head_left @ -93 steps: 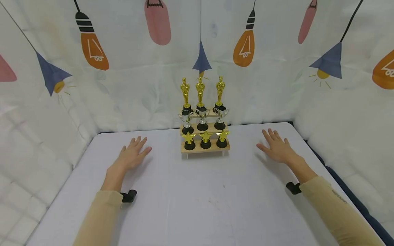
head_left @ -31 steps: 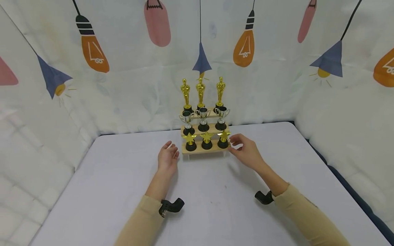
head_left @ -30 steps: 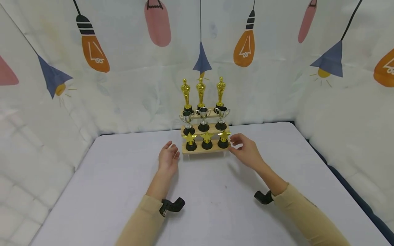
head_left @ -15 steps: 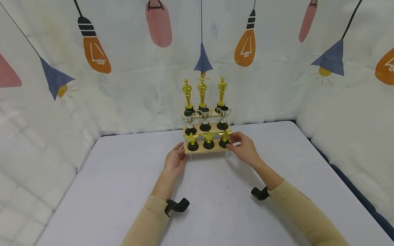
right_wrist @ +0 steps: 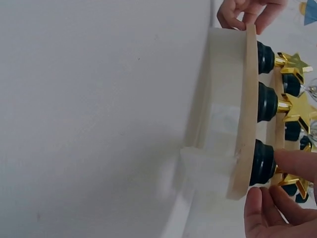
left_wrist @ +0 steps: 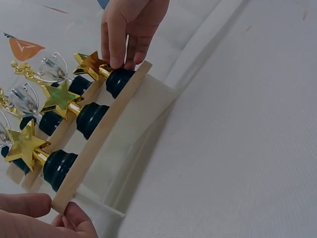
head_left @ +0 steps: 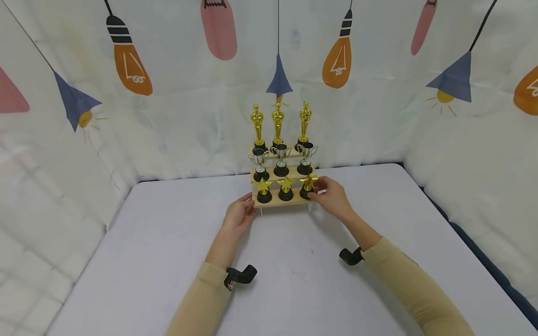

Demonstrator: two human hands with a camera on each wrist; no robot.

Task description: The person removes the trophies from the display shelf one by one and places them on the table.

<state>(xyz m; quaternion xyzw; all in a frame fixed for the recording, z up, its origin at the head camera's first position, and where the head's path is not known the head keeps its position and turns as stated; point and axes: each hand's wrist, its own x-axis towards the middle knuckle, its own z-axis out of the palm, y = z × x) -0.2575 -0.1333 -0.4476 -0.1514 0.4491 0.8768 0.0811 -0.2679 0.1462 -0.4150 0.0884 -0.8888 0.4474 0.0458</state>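
Observation:
A three-step wooden display stand (head_left: 275, 202) holds golden statuettes (head_left: 278, 122) on top, silver cups (head_left: 281, 155) in the middle and star trophies (head_left: 286, 188) on the lowest board. My left hand (head_left: 238, 215) pinches the left end of that lowest board; in the left wrist view its thumb (left_wrist: 29, 204) lies on the board's end, fingertips beneath. My right hand (head_left: 333, 198) holds the rightmost star trophy (head_left: 307, 190) by its black base, thumb and fingers on either side. In the right wrist view that base (right_wrist: 263, 162) still stands upright on the board.
The stand is on a white-covered table (head_left: 277, 280), near its back edge. White cloth walls (head_left: 189, 126) with printed lamps and bulbs rise behind and on both sides. Each wrist carries a black camera mount (head_left: 241, 274).
Both hands came in from the table's sides to the stand. The left hand took hold of the lowest board's end, and the right hand closed on the rightmost star trophy.

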